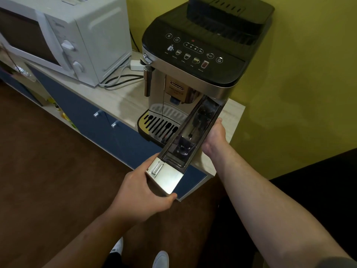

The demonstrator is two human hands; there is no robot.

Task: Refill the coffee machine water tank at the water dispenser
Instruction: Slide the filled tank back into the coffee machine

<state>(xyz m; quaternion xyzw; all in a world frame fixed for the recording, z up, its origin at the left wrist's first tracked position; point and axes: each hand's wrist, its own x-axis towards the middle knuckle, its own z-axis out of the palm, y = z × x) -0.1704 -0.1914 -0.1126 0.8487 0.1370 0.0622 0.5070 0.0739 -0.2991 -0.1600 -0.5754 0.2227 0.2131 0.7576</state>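
Observation:
A silver and black coffee machine [195, 60] stands on a light wooden counter [116, 97]. Its long clear water tank [190, 132] with a silver front panel sticks far out of the machine's right side toward me, its back end still in the slot. My left hand [143, 194] grips the silver front end from the left and below. My right hand [215, 137] holds the tank's right wall near its middle. The inside of the tank looks dark; I cannot tell the water level. No water dispenser is in view.
A white microwave [63, 37] sits left of the machine, with cables and a white adapter [135, 65] between them. Blue cabinet doors [92, 120] with metal handles lie under the counter. Yellow wall behind, brown carpet below, a dark object [318, 180] at the right.

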